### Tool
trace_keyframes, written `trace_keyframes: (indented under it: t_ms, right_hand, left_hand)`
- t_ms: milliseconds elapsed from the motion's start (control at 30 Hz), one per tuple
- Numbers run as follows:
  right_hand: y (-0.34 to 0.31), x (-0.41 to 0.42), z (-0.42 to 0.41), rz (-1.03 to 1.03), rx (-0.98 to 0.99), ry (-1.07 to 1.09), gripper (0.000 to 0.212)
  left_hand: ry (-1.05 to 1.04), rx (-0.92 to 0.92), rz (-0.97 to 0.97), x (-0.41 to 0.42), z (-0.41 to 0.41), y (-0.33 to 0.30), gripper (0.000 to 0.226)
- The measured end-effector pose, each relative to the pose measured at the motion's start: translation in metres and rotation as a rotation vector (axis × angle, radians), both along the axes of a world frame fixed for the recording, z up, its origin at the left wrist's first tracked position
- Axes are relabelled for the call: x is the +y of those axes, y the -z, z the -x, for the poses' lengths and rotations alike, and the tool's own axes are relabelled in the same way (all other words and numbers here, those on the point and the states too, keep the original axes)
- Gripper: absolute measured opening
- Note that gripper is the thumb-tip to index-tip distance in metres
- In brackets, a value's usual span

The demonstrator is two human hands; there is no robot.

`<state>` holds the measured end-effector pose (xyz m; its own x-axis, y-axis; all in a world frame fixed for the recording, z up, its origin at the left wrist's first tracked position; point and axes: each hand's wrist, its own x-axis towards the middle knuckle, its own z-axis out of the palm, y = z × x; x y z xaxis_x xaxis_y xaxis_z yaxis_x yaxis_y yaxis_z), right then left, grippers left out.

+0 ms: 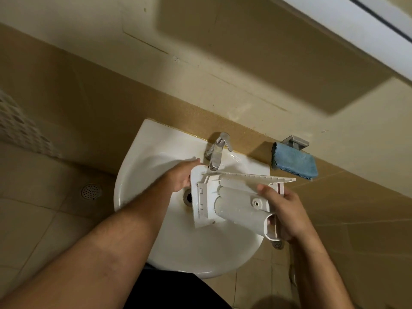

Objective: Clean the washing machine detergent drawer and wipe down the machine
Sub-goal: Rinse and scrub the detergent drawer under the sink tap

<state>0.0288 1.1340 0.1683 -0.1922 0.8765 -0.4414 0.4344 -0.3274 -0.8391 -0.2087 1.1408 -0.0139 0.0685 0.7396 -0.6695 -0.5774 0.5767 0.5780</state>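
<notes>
Clearly the detergent drawer [236, 197] is already out of the washing machine, because the person holds it over the white washbasin [138, 175] in a bathroom, with its underside turned up toward the camera and its front panel on the left side. The left hand [180, 177] grips the front panel end, the fingers going behind the panel where I cannot see them, and the right hand [283, 210] holds the back end, with the thumb lying on the grey underside and the other fingers curled around the rear edge. The drawer sits just under the spout of the chrome faucet [217, 152], above the drain [188, 197], but I see no water stream, so I judge that the rinsing is either not started or paused. Whether the compartments are clean I cannot tell, since they face away from the camera. A blue microfiber cloth [294, 162] hangs on a metal holder [295, 142] on the wall at the right of the basin, and it looks unused for now. So, in my judgement, the task is in its early or middle part: the removing is done, the washing of the drawer is in hand, and putting the drawer back and wiping down the machine are still left. The machine itself is not in view.
</notes>
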Motion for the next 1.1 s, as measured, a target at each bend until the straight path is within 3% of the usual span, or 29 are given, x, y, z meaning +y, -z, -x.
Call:
trace_keyframes:
  t_ms: [67,167,333,400,500,633,700,800,933,1033,1100]
  right_hand:
    - [-0.001,-0.001,0.004,0.011,-0.042,0.008,0.034]
    - [-0.003,0.000,0.009,0.013,-0.074,0.017,0.031]
    - [-0.006,-0.002,0.010,0.005,-0.090,-0.005,0.039]
    - [-0.007,-0.005,0.012,-0.010,-0.071,0.025,0.033]
    - [-0.003,-0.009,0.017,-0.021,0.016,0.154,0.030]
    - [0.010,-0.009,0.019,0.015,0.111,0.274,0.033]
    - [0.013,-0.007,0.018,0.033,0.128,0.301,0.039]
    - [0.014,-0.004,0.014,0.066,0.087,0.263,0.045]
    - [-0.003,-0.001,0.011,0.092,-0.137,0.078,0.058]
    - [-0.012,0.005,0.007,0.049,-0.169,0.083,0.038]
    - [-0.010,0.006,0.006,0.003,-0.144,0.160,0.051]
  left_hand:
    - [0.011,-0.052,0.010,-0.005,-0.008,0.003,0.049]
    - [-0.100,-0.018,0.051,-0.009,-0.025,0.008,0.036]
    - [-0.111,0.422,0.001,-0.008,-0.040,0.024,0.010]
    - [-0.148,0.481,-0.017,-0.007,-0.043,0.022,0.006]
    - [-0.188,0.422,-0.026,-0.006,-0.044,0.021,0.016]
    - [-0.078,0.277,-0.012,-0.016,-0.042,0.017,0.010]
    - [-0.031,0.232,-0.008,-0.022,-0.041,0.020,0.017]
    - [-0.044,0.322,-0.036,-0.023,-0.041,0.027,0.023]
    - [-0.107,0.458,-0.051,-0.019,-0.039,0.028,0.027]
    - [-0.073,0.489,-0.057,-0.015,-0.038,0.026,0.013]
    - [-0.042,0.528,-0.065,-0.013,-0.038,0.028,0.006]
